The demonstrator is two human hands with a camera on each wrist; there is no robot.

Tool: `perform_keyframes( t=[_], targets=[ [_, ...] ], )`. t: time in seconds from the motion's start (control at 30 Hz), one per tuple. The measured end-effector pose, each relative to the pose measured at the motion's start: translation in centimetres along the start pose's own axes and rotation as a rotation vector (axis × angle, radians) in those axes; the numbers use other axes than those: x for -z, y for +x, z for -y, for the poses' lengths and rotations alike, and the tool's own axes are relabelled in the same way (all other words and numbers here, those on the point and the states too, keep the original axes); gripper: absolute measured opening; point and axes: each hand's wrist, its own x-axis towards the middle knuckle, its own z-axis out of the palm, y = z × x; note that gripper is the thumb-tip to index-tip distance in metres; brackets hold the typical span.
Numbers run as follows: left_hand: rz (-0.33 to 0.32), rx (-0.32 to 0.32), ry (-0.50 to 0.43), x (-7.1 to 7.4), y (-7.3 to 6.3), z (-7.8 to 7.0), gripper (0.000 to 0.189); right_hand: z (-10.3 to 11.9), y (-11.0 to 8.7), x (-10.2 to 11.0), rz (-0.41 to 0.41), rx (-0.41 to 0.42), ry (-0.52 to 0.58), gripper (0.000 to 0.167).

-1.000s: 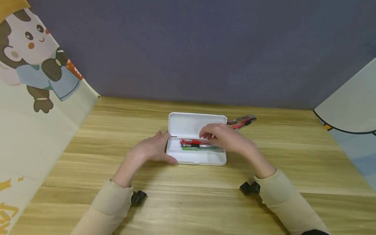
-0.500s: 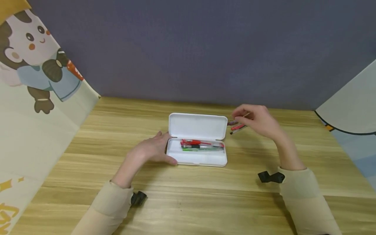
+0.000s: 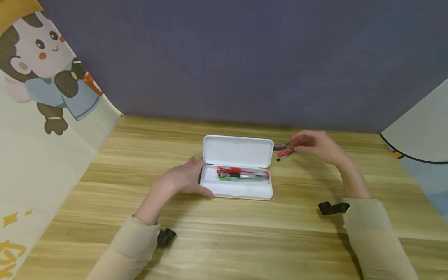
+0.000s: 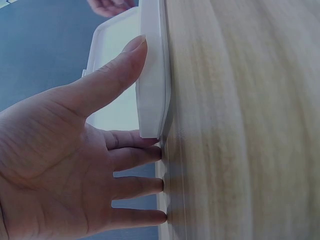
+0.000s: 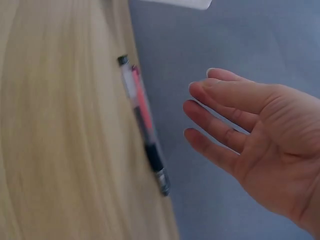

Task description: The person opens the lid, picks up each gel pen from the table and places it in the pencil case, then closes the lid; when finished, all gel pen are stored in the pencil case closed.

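1. We see a white pencil case (image 3: 241, 190) open on a wood-grain table (image 3: 217, 241), roughly midway between the back left and back right corners, its lid (image 3: 238, 151) raised toward the back edge.

2. Inside the tray we make out a red pen (image 3: 234, 170), a clear pen with a dark grip (image 3: 234, 175) and a green pen (image 3: 225, 179), laid lengthwise beside one another in the half nearest the hinge; their right ends crowd too closely for us to separate.

3. A person's left hand (image 3: 182, 180) steadies the case's left end, thumb against the front wall, fingers extended and spread.

4. Well apart from it, we find the right hand (image 3: 318, 147) above the table's back right area, fingers relaxed and slightly bent, a gap between them and the pens below.

5. Outside the case, right of the lid and near the table's back edge, we spot a pink-red pen (image 3: 285, 152) alongside a black-gripped pen (image 5: 154, 156); a dark pen (image 3: 281, 147) lies behind them, one end just beside the lid. In the head view, the right hand partly hides this group.
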Motion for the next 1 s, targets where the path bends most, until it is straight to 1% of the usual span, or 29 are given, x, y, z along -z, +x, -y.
perform_keyframes(
  t=[0.1, 0.2, 0.37, 0.57, 0.73, 1.0],
  targets=[
    [-0.007, 0.001, 0.007, -0.1, 0.0, 0.1, 0.105, -1.1, 0.2, -0.2, 0.017, 0.052, 0.001, 0.032],
    [-0.009, 0.0, 0.006, -0.1, 0.0, 0.1, 0.105, -1.9, 0.5, -0.3, 0.035, 0.065, -0.012, 0.035],
    [-0.008, -0.003, 0.007, -0.1, 0.1, 0.1, 0.104, -2.4, 0.5, -0.5, 0.085, 0.004, -0.046, 0.04],
    [-0.008, -0.004, 0.013, -0.1, 0.1, 0.0, 0.102, -2.6, 0.5, -0.8, 0.114, -0.048, -0.114, 0.041],
    [0.001, 0.013, 0.014, -0.2, 0.2, -0.2, 0.101, -2.8, 0.6, -1.1, 0.12, -0.045, -0.192, 0.037],
    [0.0, 0.021, 0.011, -0.3, 0.2, -0.3, 0.099, -2.9, 0.7, -1.4, 0.129, -0.058, -0.245, 0.029]
  ],
)
